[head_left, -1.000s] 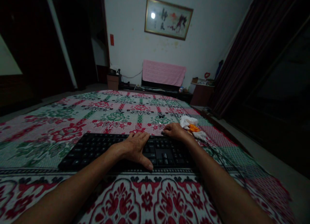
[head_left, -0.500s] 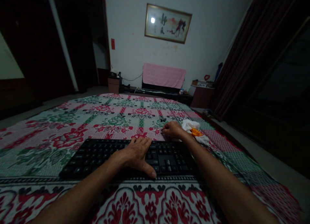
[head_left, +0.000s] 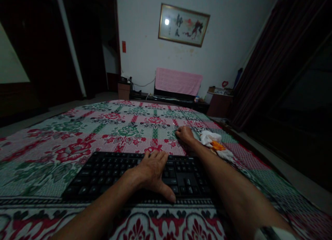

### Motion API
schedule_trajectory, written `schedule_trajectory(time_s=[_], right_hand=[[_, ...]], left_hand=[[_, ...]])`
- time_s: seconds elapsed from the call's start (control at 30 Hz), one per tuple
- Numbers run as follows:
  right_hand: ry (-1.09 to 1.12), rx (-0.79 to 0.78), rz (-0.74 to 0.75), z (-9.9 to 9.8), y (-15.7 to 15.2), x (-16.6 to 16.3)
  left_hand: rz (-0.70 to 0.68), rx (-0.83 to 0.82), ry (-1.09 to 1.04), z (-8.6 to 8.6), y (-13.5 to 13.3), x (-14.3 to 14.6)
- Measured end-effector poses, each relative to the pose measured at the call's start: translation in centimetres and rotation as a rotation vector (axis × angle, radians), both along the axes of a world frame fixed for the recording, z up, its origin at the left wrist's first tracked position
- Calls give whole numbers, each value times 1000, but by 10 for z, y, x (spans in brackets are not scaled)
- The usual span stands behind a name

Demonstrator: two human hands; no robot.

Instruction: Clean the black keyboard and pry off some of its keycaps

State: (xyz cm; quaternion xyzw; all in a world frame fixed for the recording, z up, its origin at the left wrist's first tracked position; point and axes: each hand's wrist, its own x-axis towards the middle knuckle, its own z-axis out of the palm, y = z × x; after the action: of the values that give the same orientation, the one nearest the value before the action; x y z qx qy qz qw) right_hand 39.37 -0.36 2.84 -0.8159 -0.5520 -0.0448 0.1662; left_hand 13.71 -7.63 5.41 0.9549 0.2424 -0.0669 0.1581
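A black keyboard point(head_left: 109, 172) lies on a floral bedspread point(head_left: 77, 136) near the bed's front edge. My left hand point(head_left: 153, 172) rests flat on the keys right of the keyboard's middle, fingers stretched forward and thumb spread. My right hand point(head_left: 184, 134) reaches past the keyboard's far right corner onto the bedspread. Its fingers are curled down in a pinch on something small that I cannot make out. A crumpled white and orange cloth point(head_left: 215, 144) lies just right of that hand.
A pink cloth point(head_left: 178, 81) covers a low unit against the far wall, under a framed picture point(head_left: 183, 24). A small cabinet point(head_left: 218, 103) stands at the right by dark curtains point(head_left: 261, 67). Dark doorways lie to the left.
My right hand has moved farther forward, off the keyboard's edge and onto the bedspread. My left hand stays on the keys. The view has shifted slightly.
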Motion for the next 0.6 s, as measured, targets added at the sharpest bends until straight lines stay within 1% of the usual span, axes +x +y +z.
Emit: schedule_trajectory(time_s=[0.23,0.4,0.5,0.6], right_hand=[[-14,4,-33,-6,12,2],[-2,10,-74,-8,13,0],[4,16,-72,-5,10,0],[-3,56,-56,6,3,0]], left_hand=[[3,1,-5,4,-2,0],[0,-5,-8,3,-2,-1],[1,0,-7,2,-1,0],[4,3,-4,2,-1,0]])
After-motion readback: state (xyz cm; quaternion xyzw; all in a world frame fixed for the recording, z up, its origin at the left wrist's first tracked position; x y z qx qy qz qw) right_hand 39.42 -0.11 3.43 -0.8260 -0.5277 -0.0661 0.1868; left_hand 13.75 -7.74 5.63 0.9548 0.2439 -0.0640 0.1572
